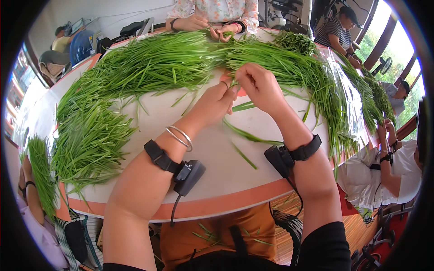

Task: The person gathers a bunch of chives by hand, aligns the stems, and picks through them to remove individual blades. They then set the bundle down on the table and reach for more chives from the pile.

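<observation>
My left hand and my right hand meet over the middle of the table, fingers closed. Between their fingertips shows a small bit of green leaf blades, long and flat like garlic chives; most of it is hidden by the fingers. Just below my hands a few loose blades lie on the white tabletop. Beyond my left hand spreads a thick heap of the same blades. Another heap lies past my right hand and bends down the right side.
The white table has an orange border. Clear plastic sheeting lies along the right heap. A person across the table works with both hands at the blades. Other people sit at the right and left edges. A bundle stands far left.
</observation>
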`<action>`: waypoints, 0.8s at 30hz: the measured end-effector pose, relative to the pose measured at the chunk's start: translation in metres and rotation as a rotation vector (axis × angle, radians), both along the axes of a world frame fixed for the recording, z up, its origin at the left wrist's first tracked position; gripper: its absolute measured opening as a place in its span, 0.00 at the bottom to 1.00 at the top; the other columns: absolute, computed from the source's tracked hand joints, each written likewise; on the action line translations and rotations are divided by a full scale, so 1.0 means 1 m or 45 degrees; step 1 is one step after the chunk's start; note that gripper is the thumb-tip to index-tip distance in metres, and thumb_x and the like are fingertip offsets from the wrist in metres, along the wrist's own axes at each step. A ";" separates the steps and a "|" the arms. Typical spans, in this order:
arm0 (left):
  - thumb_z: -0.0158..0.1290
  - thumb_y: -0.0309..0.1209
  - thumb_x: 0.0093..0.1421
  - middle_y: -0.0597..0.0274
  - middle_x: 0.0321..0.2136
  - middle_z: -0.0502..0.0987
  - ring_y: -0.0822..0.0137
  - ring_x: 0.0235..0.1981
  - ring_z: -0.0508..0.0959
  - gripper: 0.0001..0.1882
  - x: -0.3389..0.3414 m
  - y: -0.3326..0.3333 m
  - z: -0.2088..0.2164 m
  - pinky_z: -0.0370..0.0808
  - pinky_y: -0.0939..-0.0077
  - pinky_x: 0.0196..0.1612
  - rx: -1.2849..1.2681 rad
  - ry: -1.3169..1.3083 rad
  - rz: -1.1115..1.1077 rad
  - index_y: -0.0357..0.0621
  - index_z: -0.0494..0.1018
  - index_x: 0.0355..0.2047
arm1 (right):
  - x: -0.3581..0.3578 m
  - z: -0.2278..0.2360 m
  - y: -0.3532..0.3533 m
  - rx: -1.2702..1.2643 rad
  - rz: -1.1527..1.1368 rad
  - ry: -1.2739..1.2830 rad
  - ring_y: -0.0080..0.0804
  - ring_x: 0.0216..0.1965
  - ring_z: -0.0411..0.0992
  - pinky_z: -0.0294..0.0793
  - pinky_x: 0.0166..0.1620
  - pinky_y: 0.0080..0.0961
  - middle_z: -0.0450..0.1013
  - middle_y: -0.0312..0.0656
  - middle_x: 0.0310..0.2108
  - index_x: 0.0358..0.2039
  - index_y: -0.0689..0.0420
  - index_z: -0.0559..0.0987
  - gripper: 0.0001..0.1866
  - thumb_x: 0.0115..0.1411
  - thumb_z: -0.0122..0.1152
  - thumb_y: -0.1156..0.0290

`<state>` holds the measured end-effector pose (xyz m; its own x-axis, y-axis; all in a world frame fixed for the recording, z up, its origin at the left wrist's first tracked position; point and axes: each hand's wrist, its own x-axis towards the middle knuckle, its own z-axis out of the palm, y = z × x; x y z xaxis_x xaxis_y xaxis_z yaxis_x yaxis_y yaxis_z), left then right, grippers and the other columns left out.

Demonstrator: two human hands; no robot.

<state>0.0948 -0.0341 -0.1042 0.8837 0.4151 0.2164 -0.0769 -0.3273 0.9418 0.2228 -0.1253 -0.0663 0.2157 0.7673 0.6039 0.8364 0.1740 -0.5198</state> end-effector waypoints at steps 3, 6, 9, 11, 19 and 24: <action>0.37 0.40 0.66 0.70 0.15 0.63 0.77 0.15 0.63 0.16 -0.002 -0.003 0.004 0.66 0.82 0.23 0.020 0.025 0.020 0.40 0.65 0.30 | 0.006 -0.001 0.003 -0.020 -0.067 0.023 0.32 0.19 0.67 0.66 0.25 0.26 0.68 0.42 0.18 0.26 0.62 0.74 0.11 0.58 0.53 0.67; 0.38 0.39 0.65 0.71 0.14 0.61 0.79 0.15 0.61 0.15 -0.002 0.000 -0.004 0.64 0.82 0.21 0.167 -0.065 0.144 0.41 0.66 0.30 | 0.006 -0.002 0.001 -0.075 0.006 0.232 0.28 0.18 0.65 0.66 0.25 0.24 0.69 0.41 0.18 0.29 0.62 0.75 0.10 0.58 0.54 0.67; 0.39 0.38 0.65 0.72 0.13 0.59 0.79 0.14 0.60 0.14 -0.003 0.000 -0.005 0.61 0.83 0.19 0.185 -0.056 0.115 0.42 0.67 0.29 | 0.004 0.007 -0.008 -0.176 0.104 0.200 0.14 0.22 0.66 0.67 0.26 0.14 0.72 0.34 0.22 0.35 0.62 0.77 0.07 0.56 0.58 0.74; 0.40 0.37 0.65 0.72 0.13 0.59 0.79 0.15 0.59 0.14 -0.003 -0.001 -0.003 0.59 0.82 0.19 0.196 -0.046 0.128 0.42 0.68 0.29 | 0.007 0.012 -0.011 -0.216 0.097 0.128 0.15 0.22 0.66 0.67 0.26 0.14 0.72 0.35 0.22 0.33 0.62 0.77 0.07 0.55 0.59 0.73; 0.41 0.36 0.63 0.57 0.23 0.73 0.64 0.22 0.71 0.14 -0.004 0.000 0.004 0.68 0.72 0.29 0.314 0.132 0.124 0.37 0.69 0.30 | 0.018 0.005 -0.010 -0.379 0.146 0.236 0.23 0.21 0.69 0.68 0.27 0.20 0.72 0.39 0.21 0.35 0.61 0.79 0.11 0.51 0.52 0.78; 0.41 0.37 0.63 0.70 0.13 0.58 0.77 0.16 0.57 0.15 -0.004 0.000 -0.001 0.58 0.81 0.22 0.317 -0.007 0.148 0.40 0.70 0.27 | 0.025 0.002 -0.009 -0.318 0.160 0.298 0.22 0.23 0.71 0.70 0.28 0.19 0.72 0.39 0.23 0.37 0.64 0.77 0.12 0.54 0.47 0.80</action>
<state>0.0903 -0.0342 -0.1051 0.8318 0.4468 0.3294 -0.0306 -0.5556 0.8309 0.2474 -0.1341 -0.0646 0.2206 0.9143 0.3398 0.6700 0.1112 -0.7340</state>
